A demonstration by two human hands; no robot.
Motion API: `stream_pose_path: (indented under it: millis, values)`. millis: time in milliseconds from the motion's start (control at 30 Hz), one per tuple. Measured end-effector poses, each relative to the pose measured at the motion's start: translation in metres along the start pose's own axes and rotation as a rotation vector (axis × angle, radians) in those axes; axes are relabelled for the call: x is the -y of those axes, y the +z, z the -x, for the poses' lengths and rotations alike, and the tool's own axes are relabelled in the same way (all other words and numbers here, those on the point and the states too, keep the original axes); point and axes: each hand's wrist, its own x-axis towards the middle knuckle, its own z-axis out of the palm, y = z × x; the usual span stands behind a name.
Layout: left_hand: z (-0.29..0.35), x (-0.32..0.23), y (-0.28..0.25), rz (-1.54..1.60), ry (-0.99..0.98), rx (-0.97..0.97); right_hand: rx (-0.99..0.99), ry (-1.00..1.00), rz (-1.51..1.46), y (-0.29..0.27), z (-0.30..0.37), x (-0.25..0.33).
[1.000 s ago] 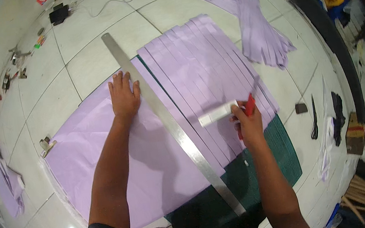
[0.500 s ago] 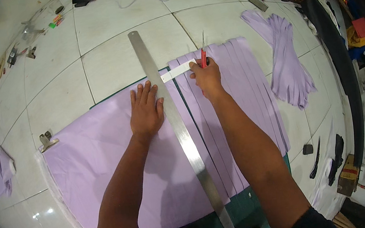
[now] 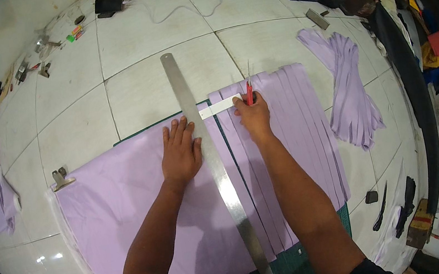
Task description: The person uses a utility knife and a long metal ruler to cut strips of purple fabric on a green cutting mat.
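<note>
A long steel ruler point(image 3: 219, 176) lies lengthwise across the lilac cloth point(image 3: 130, 217). My left hand point(image 3: 181, 152) rests flat on the cloth, fingers slightly spread, with the thumb at the ruler's left edge. At the far end of the cloth, my right hand point(image 3: 254, 118) is closed round a red cutter knife point(image 3: 249, 92), its thin pointed blade up and away from me. The right thumb also presses a short white measuring strip point(image 3: 220, 106), whose left end meets the ruler. Right of the ruler, the cloth is cut into several long strips point(image 3: 300, 131).
Under the cloth is a green cutting mat point(image 3: 291, 267). A metal bulldog clip point(image 3: 61, 179) grips the cloth's left corner. A bundle of lilac strips point(image 3: 350, 90) lies on the tiles at right, near black scissors point(image 3: 381, 207). A phone-like black device point(image 3: 109, 5) is at the back.
My view has tipped slightly, so everything appears a little lower. Both hands, the ruler and the white strip keep nearly the same places on the cloth.
</note>
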Motion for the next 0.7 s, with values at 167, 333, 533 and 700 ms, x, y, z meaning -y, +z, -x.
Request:
stream_pose_path:
  millis: [167, 333, 533, 700]
  values:
    - [0.001, 0.000, 0.000, 0.011, 0.014, -0.025, -0.012, -0.053, 0.037, 0.000, 0.001, -0.001]
    - [0.000, -0.002, -0.002, -0.028, 0.030, -0.015, -0.019, -0.088, 0.002, 0.001, -0.002, -0.009]
    - [0.000, 0.000, 0.002, -0.042, 0.016, -0.009, -0.022, -0.038, 0.081, 0.005, -0.008, -0.013]
    - [0.003, 0.002, 0.000, -0.031, 0.042, -0.044, -0.040, -0.120, 0.114, 0.011, -0.014, -0.023]
